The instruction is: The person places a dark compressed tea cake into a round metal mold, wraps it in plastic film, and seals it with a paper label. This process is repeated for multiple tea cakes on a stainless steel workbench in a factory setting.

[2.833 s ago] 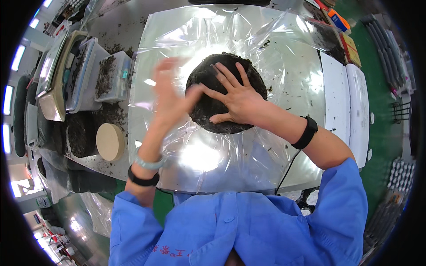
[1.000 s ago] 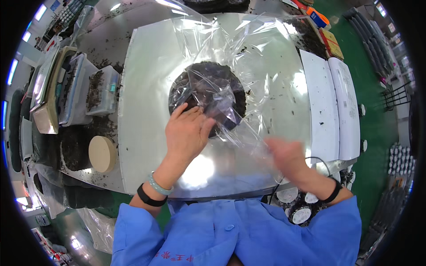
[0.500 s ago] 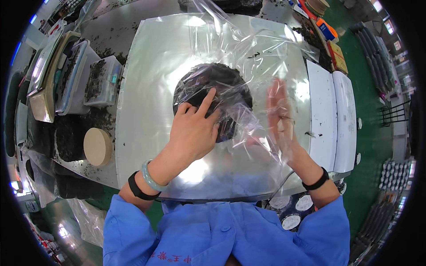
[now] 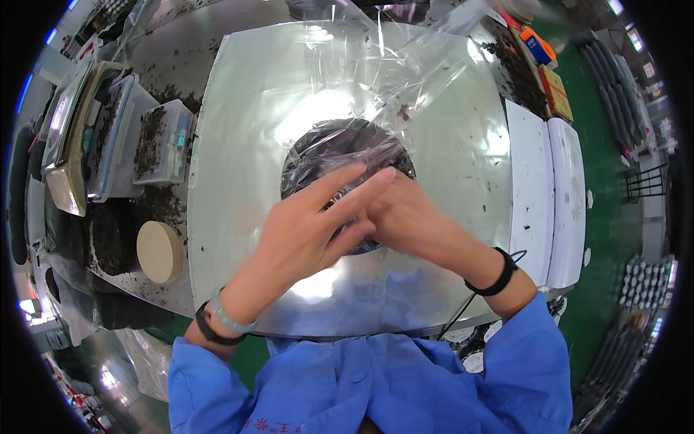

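Head view: hands (image 4: pixel 354 217) over wrapped disc (image 4: pixel 340 148)

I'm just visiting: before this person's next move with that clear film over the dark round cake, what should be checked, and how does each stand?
1. Both hands on the work: ok, left hand and right hand lie over the dark round cake.
2. Clear film over the cake: ok, far side lifted and creased.
3. Film fully tucked underneath: cannot tell.
4. Metal table free of crumbs: not ok.
5. Wooden disc out of the way: ok.
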The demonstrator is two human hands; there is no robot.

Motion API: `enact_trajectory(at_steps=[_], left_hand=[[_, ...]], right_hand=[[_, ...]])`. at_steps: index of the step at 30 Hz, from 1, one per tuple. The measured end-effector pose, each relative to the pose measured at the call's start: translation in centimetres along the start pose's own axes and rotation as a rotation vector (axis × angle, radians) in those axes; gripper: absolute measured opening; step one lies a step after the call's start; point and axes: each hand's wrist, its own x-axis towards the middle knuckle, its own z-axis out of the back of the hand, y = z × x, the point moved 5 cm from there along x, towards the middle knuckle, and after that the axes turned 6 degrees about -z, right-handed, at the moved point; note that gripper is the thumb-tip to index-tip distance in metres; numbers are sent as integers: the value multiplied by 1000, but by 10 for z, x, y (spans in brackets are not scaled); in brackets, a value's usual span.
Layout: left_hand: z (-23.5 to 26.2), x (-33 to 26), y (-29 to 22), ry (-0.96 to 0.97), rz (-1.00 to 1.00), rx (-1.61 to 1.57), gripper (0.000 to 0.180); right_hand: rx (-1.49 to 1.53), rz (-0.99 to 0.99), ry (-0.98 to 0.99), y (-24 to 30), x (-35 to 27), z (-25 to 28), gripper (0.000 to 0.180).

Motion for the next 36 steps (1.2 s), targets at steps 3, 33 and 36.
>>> enact_trajectory(at_steps=[3, 33, 36], left_hand=[[-31, -19, 24, 198, 131, 175, 61], [-7, 6, 80, -306, 281, -731, 82], [-25, -2, 102, 68, 392, -982, 68]], right_hand=[[194, -9, -302, -18, -25, 42, 17], [180, 228, -292, 4, 5, 10, 92], [182, 141, -352, 2, 8, 6, 87]])
